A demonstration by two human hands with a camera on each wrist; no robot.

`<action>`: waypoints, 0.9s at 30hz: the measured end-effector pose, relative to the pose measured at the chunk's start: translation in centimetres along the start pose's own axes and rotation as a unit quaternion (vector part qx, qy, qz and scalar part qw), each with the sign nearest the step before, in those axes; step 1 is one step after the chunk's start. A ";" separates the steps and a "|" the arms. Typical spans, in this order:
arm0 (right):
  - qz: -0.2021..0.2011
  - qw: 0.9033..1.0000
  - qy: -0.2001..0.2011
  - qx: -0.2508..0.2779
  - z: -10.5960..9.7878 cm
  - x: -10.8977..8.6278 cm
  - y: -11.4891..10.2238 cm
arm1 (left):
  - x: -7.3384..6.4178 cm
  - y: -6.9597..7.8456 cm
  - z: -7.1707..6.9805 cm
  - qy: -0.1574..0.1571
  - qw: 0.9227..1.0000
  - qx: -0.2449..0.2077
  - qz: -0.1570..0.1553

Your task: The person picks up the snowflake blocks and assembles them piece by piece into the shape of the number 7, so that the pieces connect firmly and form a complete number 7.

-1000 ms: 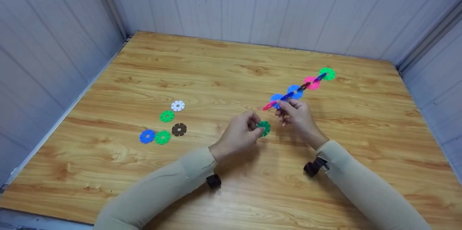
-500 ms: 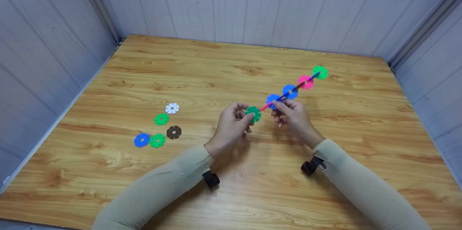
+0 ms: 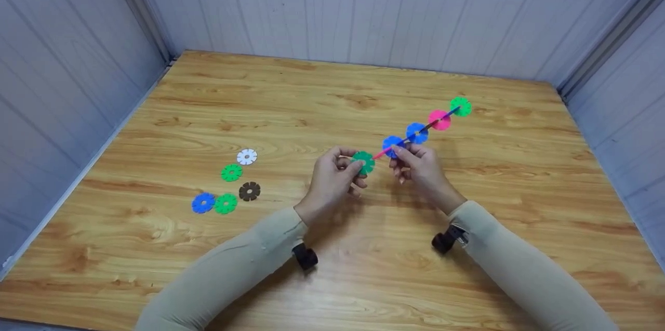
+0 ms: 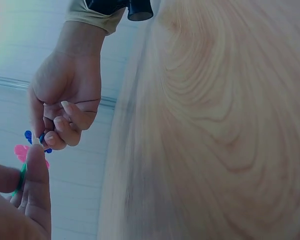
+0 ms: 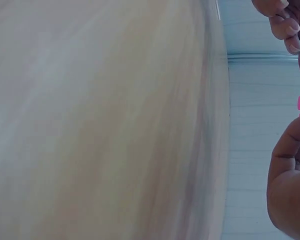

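Note:
In the head view my left hand (image 3: 332, 180) pinches a green slotted disc (image 3: 363, 163) between thumb and fingers. My right hand (image 3: 423, 172) grips a chain of slotted discs (image 3: 417, 133) by a blue disc near its lower end. The chain slants up to the right, with blue, brown and pink discs and a light green disc (image 3: 461, 106) at its far tip. A pink disc (image 3: 382, 153), seen edge-on, ends the chain beside the green one; whether these two touch I cannot tell. In the left wrist view this pink disc (image 4: 22, 151) shows between the hands.
On the wooden table (image 3: 291, 97) at left lie several loose discs: a white disc (image 3: 247, 157), a brown disc (image 3: 250, 191), a blue disc (image 3: 203, 202) and two green ones. Panelled walls (image 3: 332, 9) stand behind and at both sides.
My left hand has carried the green disc up and slightly left, to the chain's pink end, and turned its face toward the head camera. The right hand keeps its grip nearly in place.

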State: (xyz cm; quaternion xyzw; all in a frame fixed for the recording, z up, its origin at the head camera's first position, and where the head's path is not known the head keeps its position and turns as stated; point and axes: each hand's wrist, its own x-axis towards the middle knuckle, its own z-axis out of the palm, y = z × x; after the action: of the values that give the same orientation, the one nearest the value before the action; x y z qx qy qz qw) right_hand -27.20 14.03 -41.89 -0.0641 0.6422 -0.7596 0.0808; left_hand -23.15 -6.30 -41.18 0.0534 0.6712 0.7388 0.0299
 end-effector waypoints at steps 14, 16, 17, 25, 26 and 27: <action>0.008 1.000 -0.002 0.023 0.1 -0.2 0.3 | -0.3 -0.2 0.3 0.013 1.000 -0.012 -0.003; 0.008 1.000 -0.002 0.029 0.1 -0.2 0.3 | -0.2 -0.2 0.4 0.012 1.000 -0.013 -0.003; 0.009 0.999 -0.003 0.030 0.1 -0.2 0.3 | -0.2 -0.3 0.4 0.011 1.000 -0.014 -0.003; 0.020 0.999 -0.016 0.026 0.4 -0.4 0.1 | -0.2 -0.2 0.6 0.016 1.000 -0.022 -0.005; 0.025 0.999 -0.018 0.028 0.4 -0.5 0.1 | -0.2 -0.1 0.7 0.018 1.000 -0.022 -0.005; 0.029 0.999 -0.019 0.032 0.5 -0.5 0.0 | -0.2 -0.1 0.7 0.019 1.000 -0.023 -0.004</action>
State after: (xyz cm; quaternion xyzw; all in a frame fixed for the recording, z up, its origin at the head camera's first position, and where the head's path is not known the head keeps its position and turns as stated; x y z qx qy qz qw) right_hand -26.60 13.67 -41.83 -0.0570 0.6173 -0.7758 0.1173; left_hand -22.92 -5.60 -41.21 0.0356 0.6546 0.7549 0.0210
